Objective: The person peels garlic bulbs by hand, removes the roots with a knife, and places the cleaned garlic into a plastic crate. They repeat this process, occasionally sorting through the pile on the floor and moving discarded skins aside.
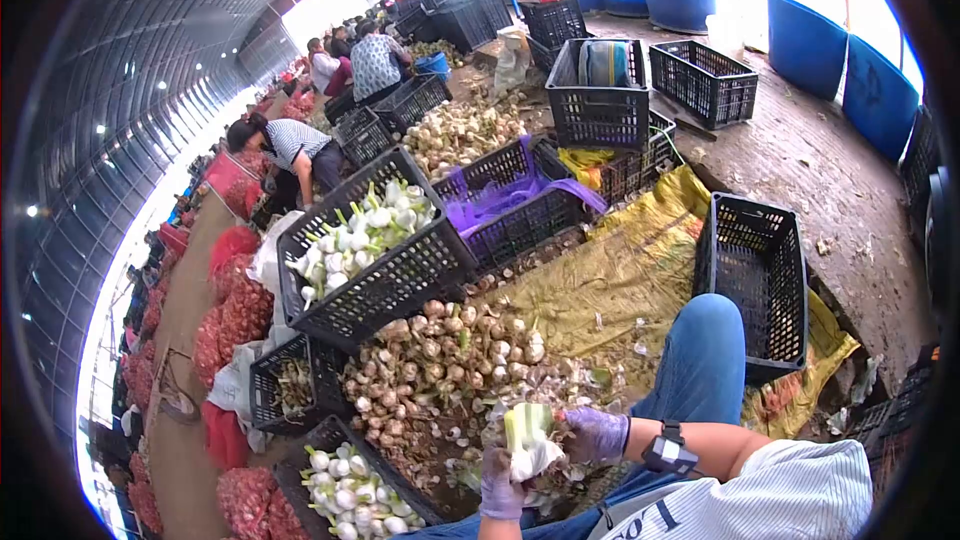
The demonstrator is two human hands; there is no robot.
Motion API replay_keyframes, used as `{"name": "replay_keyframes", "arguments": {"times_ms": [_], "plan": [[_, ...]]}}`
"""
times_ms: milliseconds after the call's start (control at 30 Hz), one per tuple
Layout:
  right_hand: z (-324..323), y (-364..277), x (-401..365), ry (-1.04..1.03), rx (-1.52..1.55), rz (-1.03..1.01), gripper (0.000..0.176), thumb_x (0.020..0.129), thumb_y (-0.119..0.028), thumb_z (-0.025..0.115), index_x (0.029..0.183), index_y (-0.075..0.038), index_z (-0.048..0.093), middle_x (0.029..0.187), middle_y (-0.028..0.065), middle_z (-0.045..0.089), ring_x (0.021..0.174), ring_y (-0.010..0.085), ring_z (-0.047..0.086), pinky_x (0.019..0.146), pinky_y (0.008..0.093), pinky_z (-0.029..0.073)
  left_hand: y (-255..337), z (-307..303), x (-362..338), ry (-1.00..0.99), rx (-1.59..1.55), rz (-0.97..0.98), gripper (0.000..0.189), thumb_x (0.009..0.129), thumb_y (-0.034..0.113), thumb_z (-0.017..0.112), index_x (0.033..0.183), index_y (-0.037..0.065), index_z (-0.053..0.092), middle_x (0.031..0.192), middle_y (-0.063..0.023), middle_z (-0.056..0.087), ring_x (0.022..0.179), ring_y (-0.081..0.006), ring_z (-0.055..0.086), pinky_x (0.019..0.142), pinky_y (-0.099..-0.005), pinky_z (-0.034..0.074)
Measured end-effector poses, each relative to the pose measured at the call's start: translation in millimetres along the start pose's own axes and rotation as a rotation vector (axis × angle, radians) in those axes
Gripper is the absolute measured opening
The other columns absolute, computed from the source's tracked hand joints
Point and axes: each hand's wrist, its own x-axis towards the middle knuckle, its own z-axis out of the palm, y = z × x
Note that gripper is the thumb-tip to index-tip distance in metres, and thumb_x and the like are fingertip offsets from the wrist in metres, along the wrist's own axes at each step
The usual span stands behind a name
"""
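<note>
A garlic bulb [530, 440] with a thick pale-green stem is held between my gloved hands, stem up. My left hand [499, 485], in a thin purple glove, closes round its lower left side. My right hand [597, 435], gloved alike, has its fingers curled against the right side of the garlic, by its loose white skin. Exactly what the right fingertips pinch is hidden. Beyond the hands lies a heap of unpeeled garlic bulbs [455, 350] with loose skins around it. White peeled garlic [355, 495] fills a black crate at my lower left.
Another black crate [390, 275] holds white garlic with stems. Purple netting [505, 195] hangs over a crate behind the heap. A black crate [757, 280] stands by my knee on a yellow sheet [610, 290]. Red net sacks [235, 315] line the left. People work farther back.
</note>
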Motion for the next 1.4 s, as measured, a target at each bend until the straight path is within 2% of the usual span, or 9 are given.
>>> {"name": "replay_keyframes", "arguments": {"times_ms": [67,133,233,433,500,667,1033,1267,1400], "plan": [[-18,-5,10,0.117,-0.06,-0.008,0.04,0.081,-0.027,0.058,0.113,-0.006,0.049,0.106,0.0097,0.056,0.096,0.0227,0.053,0.08,0.0397,0.045,7,-3,5,-0.128,-0.008,-0.024,0.062,0.069,0.048,0.068,0.103,0.001,0.047,0.095,-0.0103,0.057,0.082,-0.0226,0.059,0.069,-0.0333,0.051],[-28,-14,20,-0.194,-1.752,-0.546,0.043,0.085,-0.036,0.051,0.116,-0.007,0.048,0.113,0.0088,0.054,0.1,0.0242,0.052,0.083,0.0433,0.044,7,-19,13,-0.127,0.569,0.023,0.064,0.067,0.042,0.072,0.107,0.0,0.046,0.096,-0.0113,0.057,0.084,-0.0252,0.06,0.073,-0.035,0.05],[1,2,7,-0.056,-0.128,-0.075,0.044,0.086,-0.038,0.049,0.117,-0.007,0.047,0.118,0.0103,0.051,0.102,0.0272,0.051,0.085,0.0444,0.042,29,-9,1,-0.13,0.32,-0.134,0.063,0.062,0.038,0.078,0.104,0.0,0.051,0.095,-0.0118,0.059,0.088,-0.0206,0.058,0.075,-0.0312,0.048],[5,0,-5,-0.359,0.09,-0.018,0.052,0.085,-0.042,0.05,0.12,-0.004,0.044,0.114,0.0141,0.052,0.104,0.0279,0.05,0.085,0.0439,0.043,40,-18,10,-0.262,0.6,0.263,0.04,0.068,0.009,0.073,0.103,-0.001,0.056,0.099,-0.0094,0.06,0.09,-0.0203,0.057,0.08,-0.0319,0.046],[13,-5,-16,-0.091,-0.96,-0.395,0.05,0.085,-0.038,0.051,0.121,-0.004,0.042,0.117,0.0153,0.05,0.103,0.0269,0.051,0.085,0.0421,0.045,38,-20,15,-0.295,1.064,0.556,0.034,0.067,0.003,0.071,0.098,-0.001,0.059,0.099,-0.0084,0.06,0.09,-0.0192,0.057,0.08,-0.0305,0.046],[-12,-9,6,-0.235,0.162,-0.186,0.039,0.084,-0.034,0.055,0.109,-0.005,0.048,0.104,0.0135,0.056,0.097,0.0287,0.055,0.084,0.0457,0.046,33,-35,7,-0.078,0.716,0.259,0.027,0.07,0.0,0.066,0.097,0.001,0.062,0.105,-0.014,0.058,0.093,-0.0224,0.057,0.082,-0.0332,0.047],[38,-49,-11,-0.22,-0.047,-1.019,0.043,0.08,-0.016,0.06,0.113,0.005,0.043,0.105,0.0157,0.056,0.1,0.0264,0.055,0.091,0.0398,0.044,29,-14,11,0.154,-0.557,0.295,0.053,0.073,0.011,0.066,0.121,0.002,0.044,0.112,-0.0098,0.055,0.094,-0.0224,0.057,0.082,-0.0358,0.052],[47,-28,-19,0.219,-1.915,-0.658,0.062,0.07,-0.034,0.07,0.116,0.0,0.045,0.105,0.0179,0.056,0.1,0.0304,0.054,0.084,0.0367,0.043,23,-1,17,0.018,-0.649,0.167,0.041,0.084,0.039,0.053,0.109,0.006,0.052,0.095,-0.0057,0.062,0.077,-0.0151,0.061,0.059,-0.0272,0.055],[62,-11,-6,0.187,-1.784,-0.981,0.061,0.062,-0.018,0.074,0.114,-0.004,0.046,0.109,0.02,0.049,0.099,0.0384,0.05,0.087,0.0377,0.043,22,13,10,0.063,-0.591,0.086,0.05,0.081,0.046,0.055,0.112,0.007,0.05,0.097,-0.0077,0.061,0.075,-0.0152,0.06,0.056,-0.0262,0.053]]}}
